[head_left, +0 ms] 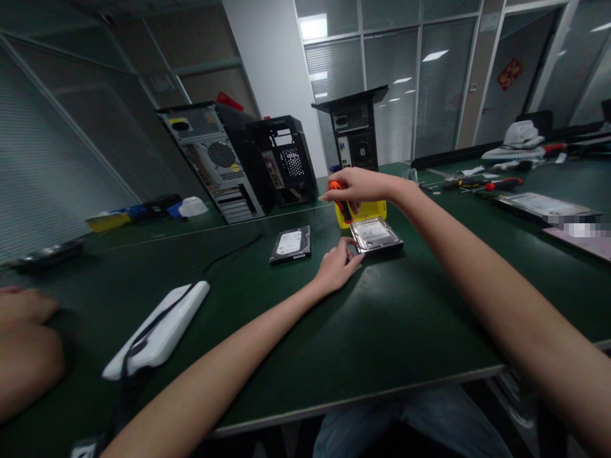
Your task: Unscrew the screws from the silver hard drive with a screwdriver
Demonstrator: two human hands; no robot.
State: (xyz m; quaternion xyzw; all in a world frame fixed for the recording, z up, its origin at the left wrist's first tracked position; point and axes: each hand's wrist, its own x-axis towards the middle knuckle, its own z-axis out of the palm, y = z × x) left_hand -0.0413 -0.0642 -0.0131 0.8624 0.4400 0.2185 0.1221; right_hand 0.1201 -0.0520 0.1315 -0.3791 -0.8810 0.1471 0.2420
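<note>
My right hand point(351, 187) is wrapped round an orange and black screwdriver point(340, 202), which points down at the left back corner of a silver hard drive point(375, 234). The fingers of my left hand point(337, 264) press on the near left edge of that drive. Behind the drive stands a yellow object point(377, 208), partly hidden by my right hand. A second hard drive point(291, 243) with a white label lies flat on the green table, left of the first.
Three computer cases point(248, 159) stand at the back. A white device point(165, 324) with a black cable lies front left, near another person's arm point(28, 350). On the right are tools point(501, 184), another drive point(544, 207) and a white object point(520, 137).
</note>
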